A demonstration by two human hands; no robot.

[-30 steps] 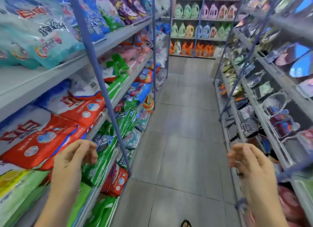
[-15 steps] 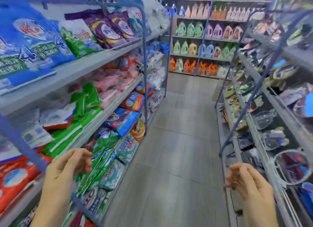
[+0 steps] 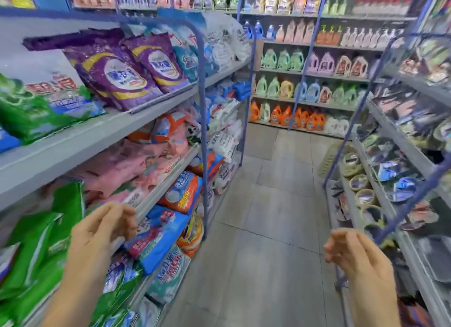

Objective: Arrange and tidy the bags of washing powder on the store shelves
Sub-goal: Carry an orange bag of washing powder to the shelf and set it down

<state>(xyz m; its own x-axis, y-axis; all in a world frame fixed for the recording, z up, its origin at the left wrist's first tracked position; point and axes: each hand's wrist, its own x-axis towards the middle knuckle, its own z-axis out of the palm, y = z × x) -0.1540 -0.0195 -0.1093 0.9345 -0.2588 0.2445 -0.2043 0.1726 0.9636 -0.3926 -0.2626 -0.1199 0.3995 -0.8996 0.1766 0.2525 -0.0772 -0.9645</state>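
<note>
Bags of washing powder fill the grey shelves on my left. Purple bags and a green-and-white bag lean on the upper shelf. Pink bags lie jumbled on the middle shelf, with green bags nearer me. Orange and blue bags crowd the lower shelf. My left hand hovers in front of the middle shelf's edge, fingers loosely curled, holding nothing. My right hand hangs over the aisle, fingers loosely curled and empty.
A blue metal upright stands at the shelf front. The tiled aisle floor runs ahead to a back wall of detergent bottles. Shelves on the right carry packaged goods and small baskets.
The view has travelled forward along the aisle and tilted up; red bags have left view and purple and pink bags have come closer. Both hands stay raised and empty.
</note>
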